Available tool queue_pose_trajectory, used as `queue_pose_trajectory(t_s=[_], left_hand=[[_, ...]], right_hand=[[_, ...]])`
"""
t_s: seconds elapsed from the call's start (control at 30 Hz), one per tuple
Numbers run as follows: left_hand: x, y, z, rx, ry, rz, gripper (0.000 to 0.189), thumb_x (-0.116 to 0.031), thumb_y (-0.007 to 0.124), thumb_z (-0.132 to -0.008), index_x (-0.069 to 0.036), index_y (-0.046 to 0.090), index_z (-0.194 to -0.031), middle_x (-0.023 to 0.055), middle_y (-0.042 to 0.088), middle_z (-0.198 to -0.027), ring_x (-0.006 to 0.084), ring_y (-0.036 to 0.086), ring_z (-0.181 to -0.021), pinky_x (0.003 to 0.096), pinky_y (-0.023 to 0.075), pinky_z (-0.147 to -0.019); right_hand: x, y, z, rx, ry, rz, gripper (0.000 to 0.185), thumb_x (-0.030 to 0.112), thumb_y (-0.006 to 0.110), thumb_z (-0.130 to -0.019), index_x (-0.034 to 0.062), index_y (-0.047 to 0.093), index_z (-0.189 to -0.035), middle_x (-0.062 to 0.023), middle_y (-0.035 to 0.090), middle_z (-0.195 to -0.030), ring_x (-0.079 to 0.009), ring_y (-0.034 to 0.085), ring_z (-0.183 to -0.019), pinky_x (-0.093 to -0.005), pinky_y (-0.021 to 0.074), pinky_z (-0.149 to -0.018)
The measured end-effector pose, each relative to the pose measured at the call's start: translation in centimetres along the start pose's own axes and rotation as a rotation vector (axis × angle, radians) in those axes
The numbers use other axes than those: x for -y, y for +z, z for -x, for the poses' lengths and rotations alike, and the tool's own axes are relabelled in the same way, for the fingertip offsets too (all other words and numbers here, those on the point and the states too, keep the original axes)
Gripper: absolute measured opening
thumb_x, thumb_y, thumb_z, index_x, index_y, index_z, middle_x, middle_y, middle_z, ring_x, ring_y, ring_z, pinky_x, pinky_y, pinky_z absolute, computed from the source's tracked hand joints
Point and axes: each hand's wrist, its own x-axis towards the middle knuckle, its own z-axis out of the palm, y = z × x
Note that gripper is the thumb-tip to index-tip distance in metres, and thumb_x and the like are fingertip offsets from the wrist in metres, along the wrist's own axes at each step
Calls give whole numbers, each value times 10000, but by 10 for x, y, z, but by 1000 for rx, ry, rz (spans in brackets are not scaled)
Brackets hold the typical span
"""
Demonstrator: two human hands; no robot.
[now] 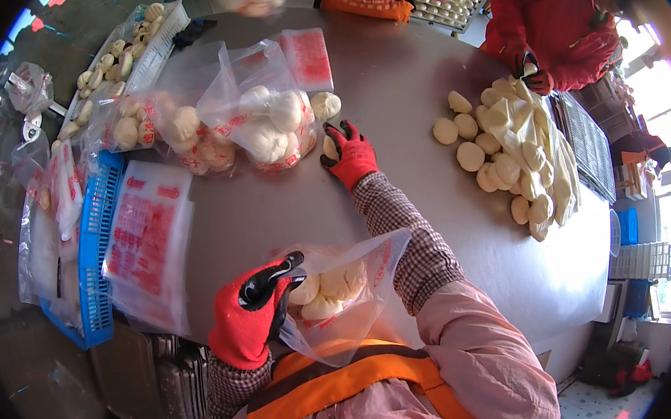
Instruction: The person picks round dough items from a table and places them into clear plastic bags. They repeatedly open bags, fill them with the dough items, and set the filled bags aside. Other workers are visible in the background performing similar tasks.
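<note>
Both my hands wear red knit gloves with black coated palms and fingers. My left hand (254, 306), near the table's front edge, pinches the rim of a clear plastic bag (386, 272) holding several steamed buns (342, 278). Stretched forward, my right hand (353, 155) has its fingers around a bun (331, 148) on the metal table (404, 85); whether it grips the bun firmly is unclear. Just beyond lies another pleated bun (325, 106). Left of it stand filled bags of buns (271, 127) with red print, their tops loose.
At the right, buns (471, 156) lie by a pale cloth (560, 168), where a person in red (553, 37) works. Stacks of printed bags (147, 230), (307, 59) lie on the table. A blue basket (97, 250) and white crate of buns (159, 48) stand left. Another person (366, 2) stands opposite.
</note>
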Motion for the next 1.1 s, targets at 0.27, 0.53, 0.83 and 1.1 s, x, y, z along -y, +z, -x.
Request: queue_pose_trajectory(t_s=[0.27, 0.53, 0.83, 1.1], left_hand=[[4, 8, -5, 35, 11, 39, 163, -8, 707, -937, 47, 733, -1089, 111, 775, -1038, 154, 719, -943, 305, 569, -865], [-2, 5, -4, 41, 64, -5, 179, -72, 715, -934, 18, 755, -1084, 91, 773, -1006, 160, 712, -921, 316, 560, -864], [9, -5, 3, 57, 184, -133, 237, -219, 698, -952, -32, 757, -1084, 120, 771, -1030, 209, 735, -977, 339, 558, -877], [17, -10, 16, -76, 0, 177, 171, -116, 708, -949, 6, 756, -1058, 56, 769, -986, 136, 705, -890, 301, 562, -820]], right_hand=[[24, -137, 102, 346, 114, -1964, 738, 591, 500, -1014, 138, 338, -1573, -209, 515, -1466, -309, 612, -1205, -459, 518, -1019], [99, -232, 152, 599, -329, -1938, 1029, 791, 464, -914, 80, 223, -1617, -307, 505, -1451, -368, 656, -1160, -466, 555, -981], [147, -215, 196, 722, -70, -1761, 878, 665, 441, -1002, 14, 284, -1570, -279, 572, -1388, -323, 709, -1069, -413, 590, -913], [160, -234, 230, 123, -419, -233, 431, 235, 744, -887, 132, 678, -1300, -103, 689, -1210, -385, 630, -1128, -505, 466, -1019]])
